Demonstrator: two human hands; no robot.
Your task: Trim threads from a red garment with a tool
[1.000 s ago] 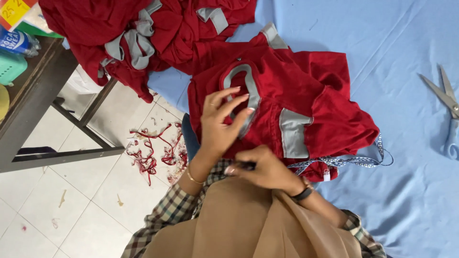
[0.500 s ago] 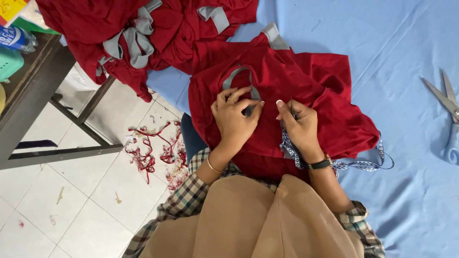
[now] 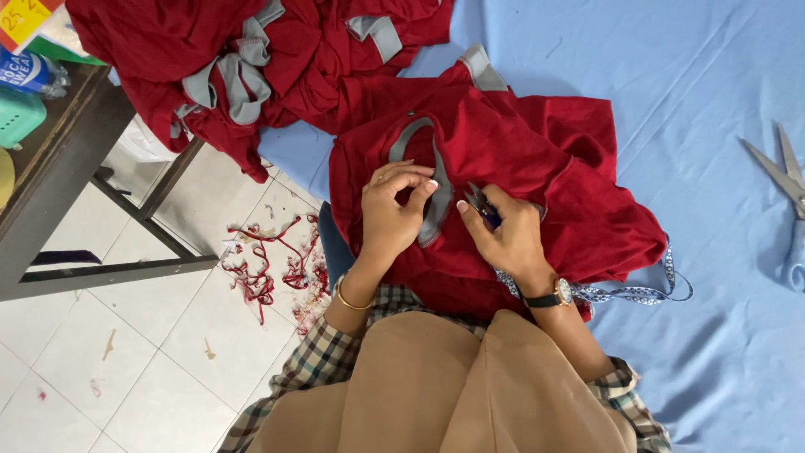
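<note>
The left hand (image 3: 392, 210) pinched the grey neckband (image 3: 436, 197) of a red shirt (image 3: 520, 184), fingers drawn together on the fabric just beside the collar opening. The right hand (image 3: 501, 239) was closed around a small blue-handled thread snipper (image 3: 482, 205), its tip pointing at the same strip of grey trim, the two hands nearly touching. A gold bangle (image 3: 352, 298) circled the left wrist and a dark-strapped watch (image 3: 555, 294) the right.

The shirt lay spread on a worktop (image 3: 721, 335) covered in pale blue cloth, its lower edge hanging toward the person's lap. A patterned blue-and-white ribbon (image 3: 646, 292) trailed out from under the shirt's right side. Beyond it, a heap of further red garments (image 3: 251, 50) with grey collars was piled at the worktop's far edge, part of it draping over the side. A pair of large metal scissors (image 3: 784, 172) rested well apart, near the right edge of the cloth.

On the tiled floor (image 3: 126, 361) to the left lay a tangle of red fabric trimmings (image 3: 268, 264). A dark side table (image 3: 59, 176) there carried a green plastic basket (image 3: 17, 117), whose contents could not be made out, and a blue-labelled bottle (image 3: 29, 71) beside it.
</note>
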